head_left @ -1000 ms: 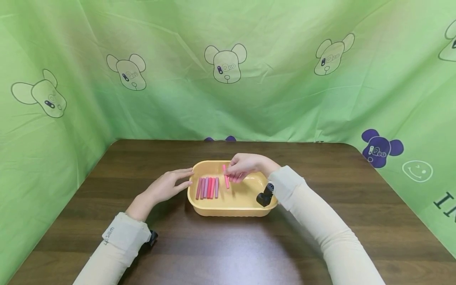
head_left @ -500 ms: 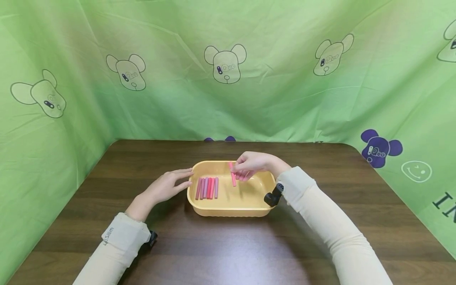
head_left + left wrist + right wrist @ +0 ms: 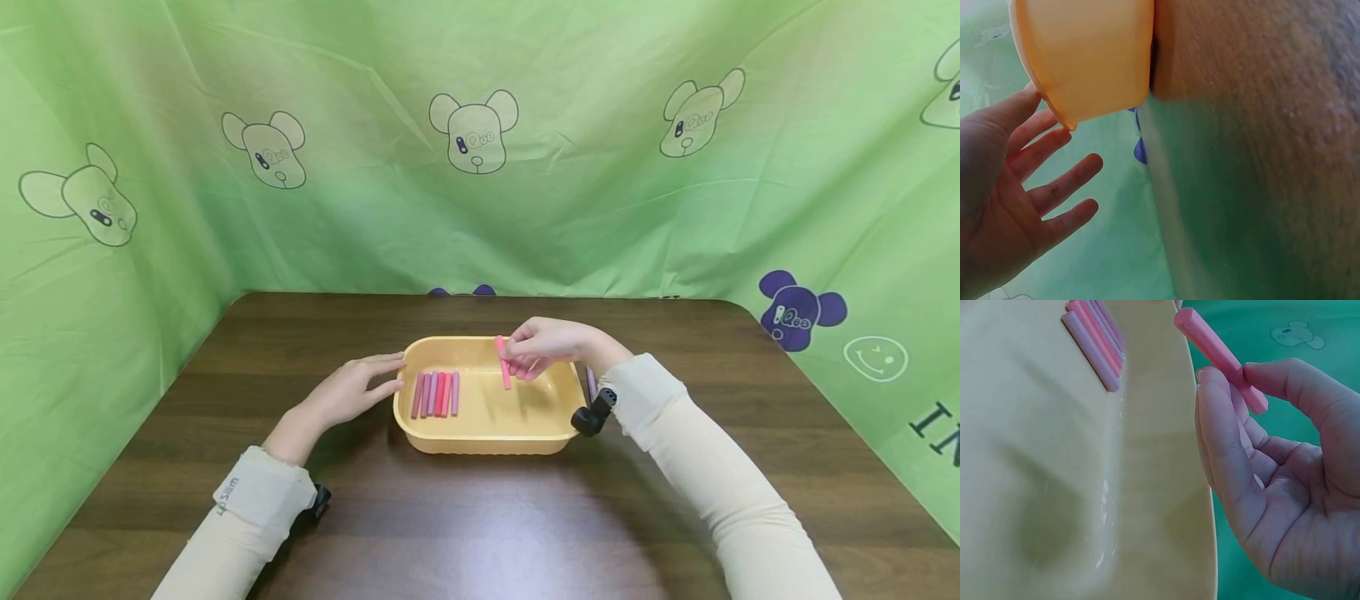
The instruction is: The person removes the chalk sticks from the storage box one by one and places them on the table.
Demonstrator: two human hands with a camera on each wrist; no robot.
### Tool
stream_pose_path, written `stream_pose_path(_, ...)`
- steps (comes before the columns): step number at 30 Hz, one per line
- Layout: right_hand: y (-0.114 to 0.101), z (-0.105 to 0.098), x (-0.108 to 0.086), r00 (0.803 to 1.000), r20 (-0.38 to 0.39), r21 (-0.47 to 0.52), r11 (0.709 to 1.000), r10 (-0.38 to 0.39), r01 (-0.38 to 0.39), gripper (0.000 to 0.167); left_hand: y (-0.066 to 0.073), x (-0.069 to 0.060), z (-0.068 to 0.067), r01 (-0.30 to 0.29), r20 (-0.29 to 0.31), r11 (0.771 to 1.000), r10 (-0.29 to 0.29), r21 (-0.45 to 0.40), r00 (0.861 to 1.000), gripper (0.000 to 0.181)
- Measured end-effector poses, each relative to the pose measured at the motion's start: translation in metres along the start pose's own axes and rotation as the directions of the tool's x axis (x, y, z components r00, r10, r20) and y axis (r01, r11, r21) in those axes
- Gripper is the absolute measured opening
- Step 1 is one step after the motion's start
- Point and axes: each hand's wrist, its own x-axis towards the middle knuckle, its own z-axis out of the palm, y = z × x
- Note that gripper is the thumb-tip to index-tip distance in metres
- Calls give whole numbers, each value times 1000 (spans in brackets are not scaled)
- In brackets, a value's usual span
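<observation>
Pink stick (image 3: 1215,353) pinched in right fingers (image 3: 1221,428); left fingers (image 3: 1042,151) touch yellow tray (image 3: 487,447).

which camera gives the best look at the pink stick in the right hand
The right wrist view: the pink stick appears large there, pinched in the right hand, with one end face visible. The head view shows it much smaller, and the left wrist view does not show it.

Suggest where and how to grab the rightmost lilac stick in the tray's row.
Probably mid-length, pinching the lilac stick across its long sides, coming from above and right: it lies flat and slim in the tray, its right side exposed, while a pink neighbour crowds its left.
</observation>
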Motion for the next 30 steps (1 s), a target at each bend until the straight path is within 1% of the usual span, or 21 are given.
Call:
stream_pose_path(8, 10, -8, -12, 1000, -8, -6, 1000, -23, 23, 21, 0, 0, -1, -6, -4, 1000, 6, 2, 1000, 44)
stream_pose_path(16, 20, -17, -20, 999, -15, 30, 999, -36, 36, 19, -1, 0, -1, -10, -7, 1000, 10, -2, 1000, 43)
stream_pose_path(30, 35, -23, -38, 998, -41, 26, 999, -41, 42, 21, -1, 0, 1, -19, -10, 1000, 19, 1, 1000, 44)
